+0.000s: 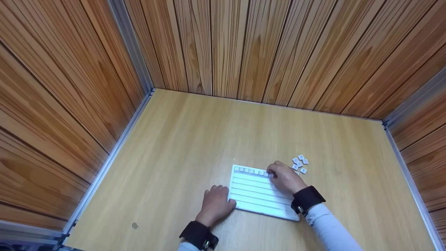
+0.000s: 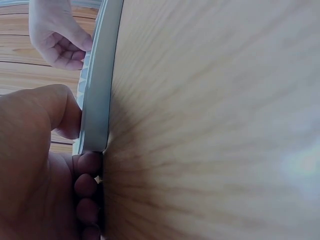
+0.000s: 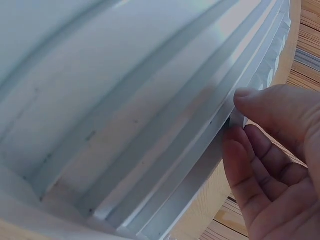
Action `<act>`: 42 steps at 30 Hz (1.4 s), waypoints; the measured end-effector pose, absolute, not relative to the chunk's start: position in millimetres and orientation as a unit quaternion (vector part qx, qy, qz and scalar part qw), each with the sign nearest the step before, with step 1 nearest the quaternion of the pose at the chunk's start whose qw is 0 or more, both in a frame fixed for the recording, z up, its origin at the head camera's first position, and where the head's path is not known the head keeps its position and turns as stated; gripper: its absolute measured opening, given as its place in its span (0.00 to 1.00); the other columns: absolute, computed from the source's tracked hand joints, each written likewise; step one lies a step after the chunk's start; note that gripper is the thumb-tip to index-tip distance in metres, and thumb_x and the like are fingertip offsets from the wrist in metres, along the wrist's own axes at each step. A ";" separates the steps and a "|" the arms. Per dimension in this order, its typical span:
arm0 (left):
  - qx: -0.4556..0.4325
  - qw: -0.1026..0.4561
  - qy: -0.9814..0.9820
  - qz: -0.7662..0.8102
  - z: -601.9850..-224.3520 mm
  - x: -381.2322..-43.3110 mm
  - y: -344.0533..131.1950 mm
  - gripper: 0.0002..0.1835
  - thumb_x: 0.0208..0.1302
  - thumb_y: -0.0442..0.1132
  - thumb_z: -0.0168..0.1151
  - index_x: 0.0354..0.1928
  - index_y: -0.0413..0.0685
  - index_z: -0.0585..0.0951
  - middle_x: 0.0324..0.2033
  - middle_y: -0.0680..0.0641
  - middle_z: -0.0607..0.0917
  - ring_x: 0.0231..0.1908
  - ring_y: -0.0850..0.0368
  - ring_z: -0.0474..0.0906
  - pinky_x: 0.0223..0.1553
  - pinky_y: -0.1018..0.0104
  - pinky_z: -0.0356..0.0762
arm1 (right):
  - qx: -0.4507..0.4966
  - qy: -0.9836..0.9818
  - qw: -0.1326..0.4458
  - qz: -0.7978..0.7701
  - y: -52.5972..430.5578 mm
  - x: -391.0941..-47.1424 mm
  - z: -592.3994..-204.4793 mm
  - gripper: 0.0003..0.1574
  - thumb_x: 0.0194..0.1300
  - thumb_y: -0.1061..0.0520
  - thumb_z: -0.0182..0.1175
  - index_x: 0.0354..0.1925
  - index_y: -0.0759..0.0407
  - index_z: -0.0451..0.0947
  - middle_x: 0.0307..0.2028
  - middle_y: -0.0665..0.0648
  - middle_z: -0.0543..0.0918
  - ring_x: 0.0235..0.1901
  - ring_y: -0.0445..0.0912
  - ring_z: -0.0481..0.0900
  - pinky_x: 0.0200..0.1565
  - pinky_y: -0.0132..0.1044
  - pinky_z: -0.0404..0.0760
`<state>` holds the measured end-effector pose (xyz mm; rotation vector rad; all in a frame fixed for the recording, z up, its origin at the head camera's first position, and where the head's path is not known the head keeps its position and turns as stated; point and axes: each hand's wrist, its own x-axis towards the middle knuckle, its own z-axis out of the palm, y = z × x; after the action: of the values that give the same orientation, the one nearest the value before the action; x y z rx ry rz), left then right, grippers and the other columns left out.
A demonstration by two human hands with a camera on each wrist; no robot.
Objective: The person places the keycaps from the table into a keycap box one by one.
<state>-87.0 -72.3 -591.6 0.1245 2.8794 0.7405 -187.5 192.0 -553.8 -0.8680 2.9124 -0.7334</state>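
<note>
A white ridged tray (image 1: 259,197) lies on the table, its long ridges running from left to right. Along its far row stand several small white square keycaps (image 1: 246,170), side by side from the left corner. My left hand (image 1: 216,204) grips the tray's left edge, the thumb (image 2: 67,112) on the rim and the other fingers curled at the corner. At the right end of the row, my right hand (image 1: 286,177) pinches one keycap (image 3: 237,119) between thumb and fingertips, right at the tray's far groove. Those fingers mostly hide this keycap.
Several loose keycaps (image 1: 299,164) lie in a cluster on the table just right of my right hand. Wood-plank walls (image 1: 258,52) enclose the wooden table (image 1: 181,139) at the back and both sides. A dark round mark (image 1: 135,226) shows at the table's near left.
</note>
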 end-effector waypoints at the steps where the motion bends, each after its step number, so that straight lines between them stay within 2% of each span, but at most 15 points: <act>1: 0.041 0.083 0.964 0.248 -591.7 -86.9 -72.4 0.10 0.55 0.46 0.59 0.27 0.50 0.72 0.25 0.52 0.69 0.31 0.53 0.63 0.36 0.56 0.61 | -0.277 0.933 0.006 -0.230 192.3 -187.5 -553.3 0.14 0.51 0.71 0.68 0.38 0.60 0.83 0.32 0.54 0.79 0.31 0.45 0.77 0.34 0.39 0.77; 5: 0.036 0.090 0.964 0.248 -591.3 -87.5 -71.8 0.10 0.55 0.47 0.59 0.27 0.50 0.73 0.25 0.52 0.70 0.31 0.53 0.63 0.36 0.56 0.61 | -0.253 0.942 0.015 -0.220 195.0 -187.2 -549.5 0.12 0.54 0.66 0.69 0.39 0.58 0.84 0.33 0.52 0.79 0.31 0.44 0.76 0.34 0.40 0.76; 11: 0.030 0.097 0.963 0.249 -589.8 -88.8 -70.8 0.09 0.55 0.47 0.59 0.28 0.49 0.74 0.25 0.51 0.70 0.31 0.52 0.63 0.37 0.56 0.61 | -0.215 0.952 0.033 -0.216 203.0 -187.3 -544.0 0.13 0.59 0.58 0.70 0.43 0.57 0.83 0.39 0.53 0.81 0.38 0.49 0.81 0.39 0.46 0.80; 22: 0.037 0.085 0.965 0.244 -590.6 -87.8 -71.5 0.10 0.55 0.47 0.59 0.29 0.47 0.76 0.26 0.51 0.71 0.32 0.53 0.64 0.37 0.55 0.62 | -0.173 0.960 0.051 -0.214 225.3 -190.4 -542.0 0.23 0.63 0.55 0.68 0.55 0.60 0.79 0.49 0.61 0.80 0.46 0.57 0.82 0.44 0.53 0.80; 25: 0.039 0.080 0.966 0.243 -591.4 -87.4 -72.0 0.11 0.55 0.47 0.59 0.29 0.47 0.75 0.26 0.52 0.71 0.32 0.53 0.64 0.37 0.56 0.62 | -0.167 0.962 0.043 -0.211 231.0 -190.1 -541.7 0.25 0.63 0.55 0.68 0.57 0.60 0.79 0.50 0.61 0.80 0.45 0.57 0.82 0.45 0.53 0.79; 30: 0.038 0.077 0.966 0.245 -591.5 -87.2 -71.8 0.10 0.54 0.47 0.59 0.28 0.48 0.74 0.26 0.51 0.71 0.32 0.52 0.64 0.36 0.55 0.61 | -0.161 0.965 0.030 -0.204 239.8 -190.4 -542.6 0.26 0.62 0.55 0.69 0.57 0.62 0.79 0.45 0.61 0.80 0.38 0.52 0.79 0.39 0.48 0.77; 33: 0.035 0.083 0.965 0.245 -591.5 -87.7 -71.4 0.10 0.54 0.47 0.59 0.28 0.48 0.74 0.26 0.51 0.70 0.32 0.52 0.63 0.37 0.55 0.61 | -0.155 0.967 0.026 -0.202 245.4 -190.8 -542.9 0.26 0.62 0.55 0.69 0.57 0.62 0.78 0.47 0.62 0.80 0.42 0.54 0.80 0.42 0.50 0.78; 38: 0.032 0.094 0.964 0.249 -591.1 -88.2 -70.9 0.11 0.55 0.47 0.59 0.30 0.47 0.76 0.27 0.51 0.71 0.33 0.52 0.63 0.37 0.55 0.61 | -0.137 0.970 0.027 -0.201 255.3 -191.8 -542.2 0.28 0.62 0.56 0.68 0.59 0.63 0.77 0.56 0.68 0.78 0.55 0.63 0.78 0.53 0.58 0.77; 42: 0.032 0.093 0.964 0.248 -590.9 -88.0 -70.6 0.11 0.55 0.47 0.59 0.30 0.47 0.76 0.26 0.51 0.71 0.32 0.52 0.63 0.37 0.55 0.61 | -0.124 0.972 0.027 -0.199 264.4 -193.4 -542.2 0.30 0.62 0.56 0.68 0.61 0.64 0.76 0.57 0.71 0.77 0.57 0.66 0.77 0.54 0.61 0.75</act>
<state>-88.0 -70.6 -590.9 0.0964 2.8597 0.7355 -193.4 264.4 -542.2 -0.3839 3.0022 -0.6153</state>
